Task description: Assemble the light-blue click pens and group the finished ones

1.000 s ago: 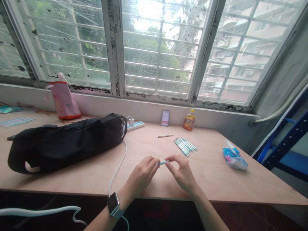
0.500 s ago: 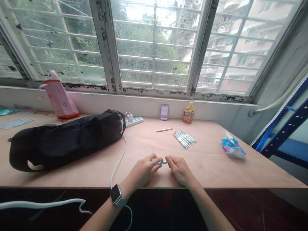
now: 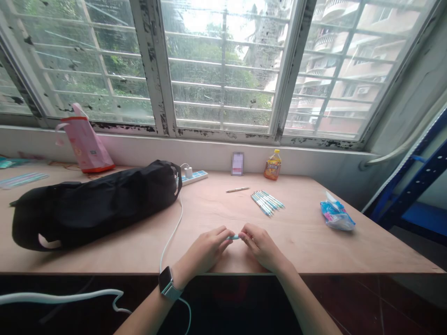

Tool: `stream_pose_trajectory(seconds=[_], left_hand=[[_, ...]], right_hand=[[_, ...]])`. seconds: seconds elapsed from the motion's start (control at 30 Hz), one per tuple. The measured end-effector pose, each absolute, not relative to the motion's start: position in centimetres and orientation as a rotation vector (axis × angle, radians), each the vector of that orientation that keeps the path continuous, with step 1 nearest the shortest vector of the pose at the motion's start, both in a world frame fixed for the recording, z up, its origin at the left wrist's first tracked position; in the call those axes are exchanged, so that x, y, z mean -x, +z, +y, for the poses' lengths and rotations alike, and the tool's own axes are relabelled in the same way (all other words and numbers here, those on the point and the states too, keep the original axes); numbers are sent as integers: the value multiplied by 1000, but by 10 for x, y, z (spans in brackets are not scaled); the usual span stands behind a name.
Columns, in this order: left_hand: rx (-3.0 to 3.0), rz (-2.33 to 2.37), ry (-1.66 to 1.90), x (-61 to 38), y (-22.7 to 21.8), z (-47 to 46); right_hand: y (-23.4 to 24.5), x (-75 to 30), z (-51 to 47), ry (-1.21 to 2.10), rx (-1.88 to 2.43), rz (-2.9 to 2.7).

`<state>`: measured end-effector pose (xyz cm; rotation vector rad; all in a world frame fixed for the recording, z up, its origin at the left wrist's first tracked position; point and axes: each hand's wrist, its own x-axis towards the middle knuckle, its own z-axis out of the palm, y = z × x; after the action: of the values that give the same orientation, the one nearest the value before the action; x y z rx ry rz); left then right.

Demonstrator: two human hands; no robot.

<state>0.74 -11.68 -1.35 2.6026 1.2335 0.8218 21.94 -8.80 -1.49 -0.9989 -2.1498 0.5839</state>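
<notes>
A short pale blue pen piece (image 3: pixel 233 237) sits between the fingertips of my left hand (image 3: pixel 204 251) and my right hand (image 3: pixel 260 246), and most of it is hidden by my fingers. Both hands pinch it just above the wooden table (image 3: pixel 307 242), near its front edge. Ahead of my right hand lies a loose bundle of blue-and-white pens (image 3: pixel 267 203). A single tan pen (image 3: pixel 238 189) rests alone to the left of that bundle. A smartwatch (image 3: pixel 166 283) is on my left wrist.
A long black bag (image 3: pixel 94 204) lies at the left, and a white cable (image 3: pixel 171 237) runs from the power strip (image 3: pixel 194 177) past my left hand. Along the window stand a pink paper bag (image 3: pixel 85 139) and an orange drink bottle (image 3: pixel 273 166). A plastic packet (image 3: pixel 336 215) lies at the right.
My hands have drawn closer together around the pale blue piece, so less of it shows. The whole view has shifted slightly as my head moved.
</notes>
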Motion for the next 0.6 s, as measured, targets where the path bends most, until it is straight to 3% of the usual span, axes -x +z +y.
stream_pose_trajectory(seconds=[0.6], left_hand=[[-2587, 1337, 799, -10, -16, -114]], right_hand=[[-18, -213, -92, 613, 1104, -2102]])
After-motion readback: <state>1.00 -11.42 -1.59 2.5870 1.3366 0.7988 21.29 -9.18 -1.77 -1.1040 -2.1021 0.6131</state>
